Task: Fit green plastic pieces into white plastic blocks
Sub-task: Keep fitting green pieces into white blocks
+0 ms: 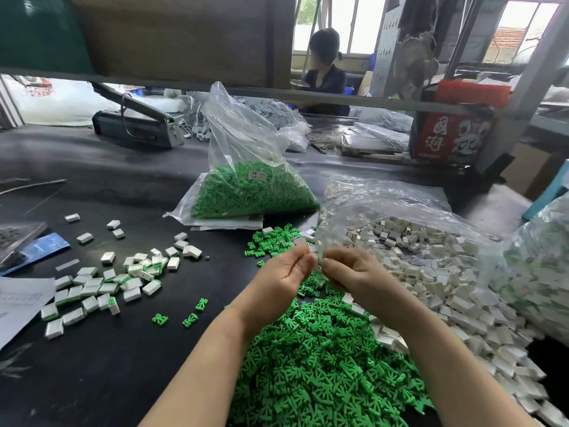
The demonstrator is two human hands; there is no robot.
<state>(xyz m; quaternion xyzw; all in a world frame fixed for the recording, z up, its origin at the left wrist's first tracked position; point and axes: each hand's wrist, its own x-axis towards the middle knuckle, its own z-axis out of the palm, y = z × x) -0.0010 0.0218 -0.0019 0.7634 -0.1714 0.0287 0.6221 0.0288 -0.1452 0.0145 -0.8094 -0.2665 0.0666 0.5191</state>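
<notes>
My left hand (pixel 286 272) and my right hand (pixel 345 271) meet above the dark table, fingers curled, pinching a small white block (pixel 317 262) between them; whether a green piece sits in it is hidden. Below my hands lies a big heap of loose green pieces (pixel 323 365). A heap of white blocks (pixel 446 288) spills from a clear bag (pixel 385 208) on the right. To the left lies a pile of white blocks with green showing (pixel 107 282).
A clear bag of green pieces (pixel 246 192) stands behind my hands. Papers (pixel 18 303) and a blue packet (pixel 43 246) lie at the left edge. A heat sealer (pixel 135 124) sits at the back, a red box (pixel 452 134) back right. A person sits beyond the shelf.
</notes>
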